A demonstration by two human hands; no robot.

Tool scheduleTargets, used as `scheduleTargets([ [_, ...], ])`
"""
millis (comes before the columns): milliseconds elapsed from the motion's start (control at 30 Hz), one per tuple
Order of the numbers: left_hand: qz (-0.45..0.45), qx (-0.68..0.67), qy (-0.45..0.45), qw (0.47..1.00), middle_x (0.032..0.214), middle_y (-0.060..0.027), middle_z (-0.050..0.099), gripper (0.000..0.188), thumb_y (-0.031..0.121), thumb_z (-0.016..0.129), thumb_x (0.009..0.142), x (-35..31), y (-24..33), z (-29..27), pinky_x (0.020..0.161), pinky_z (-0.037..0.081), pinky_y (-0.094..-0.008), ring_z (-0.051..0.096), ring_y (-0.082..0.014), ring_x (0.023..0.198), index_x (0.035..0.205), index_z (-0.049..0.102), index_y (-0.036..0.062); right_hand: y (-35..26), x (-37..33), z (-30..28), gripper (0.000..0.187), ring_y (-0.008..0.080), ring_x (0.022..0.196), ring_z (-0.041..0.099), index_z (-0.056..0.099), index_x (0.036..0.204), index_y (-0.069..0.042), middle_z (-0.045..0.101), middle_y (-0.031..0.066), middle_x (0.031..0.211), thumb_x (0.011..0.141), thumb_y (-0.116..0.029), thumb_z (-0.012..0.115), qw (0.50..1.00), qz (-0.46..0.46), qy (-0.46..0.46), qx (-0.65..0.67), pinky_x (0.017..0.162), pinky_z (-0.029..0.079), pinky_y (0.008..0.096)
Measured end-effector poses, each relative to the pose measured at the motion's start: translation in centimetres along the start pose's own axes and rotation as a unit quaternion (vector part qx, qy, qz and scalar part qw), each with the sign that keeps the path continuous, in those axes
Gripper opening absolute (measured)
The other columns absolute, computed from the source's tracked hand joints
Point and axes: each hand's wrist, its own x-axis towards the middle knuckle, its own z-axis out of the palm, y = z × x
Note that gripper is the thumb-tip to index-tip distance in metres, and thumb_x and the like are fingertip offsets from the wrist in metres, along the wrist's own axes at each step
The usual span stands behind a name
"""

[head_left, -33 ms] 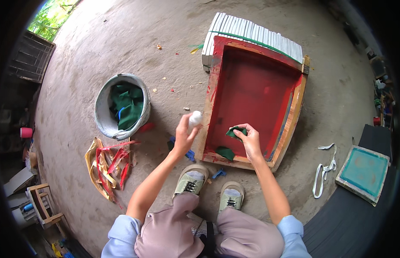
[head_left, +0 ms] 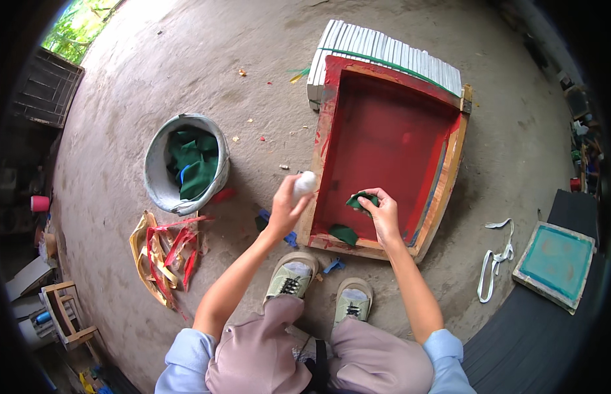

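My left hand (head_left: 287, 203) is closed round a small white bottle (head_left: 305, 185), held just left of the frame's left edge. Between the fingers of my right hand (head_left: 383, 213) is a folded green cloth scrap (head_left: 363, 201), above the lower part of the screen. The wooden screen-printing frame (head_left: 442, 190) has a red-stained mesh (head_left: 391, 151), tilted with its far end up against a white stack. A second green cloth scrap (head_left: 344, 234) lies at the near left corner of the mesh.
The strapped white stack (head_left: 391, 49) sits behind the frame. A grey bucket (head_left: 159, 190) of green cloth stands left, with red and yellow strips (head_left: 164, 253) in front. At right are a white strap (head_left: 494, 266) and a smaller teal screen (head_left: 556, 259). My shoes (head_left: 292, 276) are below.
My left hand has shifted slightly to the right with the white bottle, which is tilted a bit differently. My right hand and the green cloth scrap have hardly moved.
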Motion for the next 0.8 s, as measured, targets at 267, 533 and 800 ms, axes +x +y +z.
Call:
scheduleTargets([
  [267, 0.075, 0.213, -0.176, 0.958, 0.102, -0.0139, 0.061, 0.040, 0.026, 0.071, 0.083, 2.8, 5.7, 3.9, 0.072, 0.053, -0.0431, 0.065, -0.0359, 0.085, 0.114, 0.057, 0.0041, -1.1, 0.8, -0.2, 0.014, 0.0098, 0.087, 0.064, 0.068, 0.100, 0.003, 0.070, 0.0072, 0.096, 0.086, 0.000, 0.067, 0.995, -0.013, 0.076, 0.067, 0.081, 0.050, 0.0237],
  [533, 0.150, 0.307, -0.158, 0.926, 0.089, -0.0094, 0.057, 0.037, 0.026, 0.073, 0.081, 3.0, 5.6, 4.4, 0.063, 0.055, -0.0399, 0.065, -0.0299, 0.075, 0.108, 0.059, 0.0057, -0.4, 1.0, -0.4, 0.020, 0.0093, 0.087, 0.064, 0.067, 0.106, 0.004, 0.070, 0.0077, 0.097, 0.088, -0.003, 0.067, 0.989, 0.043, 0.090, 0.108, 0.081, 0.050, 0.0236],
  [800, 0.185, 0.367, -0.135, 0.902, 0.091, -0.0061, 0.056, 0.037, 0.025, 0.076, 0.076, 2.9, 5.7, 4.4, 0.064, 0.055, -0.0372, 0.064, -0.0237, 0.079, 0.105, 0.061, 0.0069, -0.8, 0.9, -0.2, 0.022, 0.0102, 0.091, 0.063, 0.065, 0.111, 0.004, 0.068, 0.0079, 0.101, 0.094, -0.010, 0.061, 0.988, 0.082, 0.045, 0.125, 0.085, 0.049, 0.0254],
])
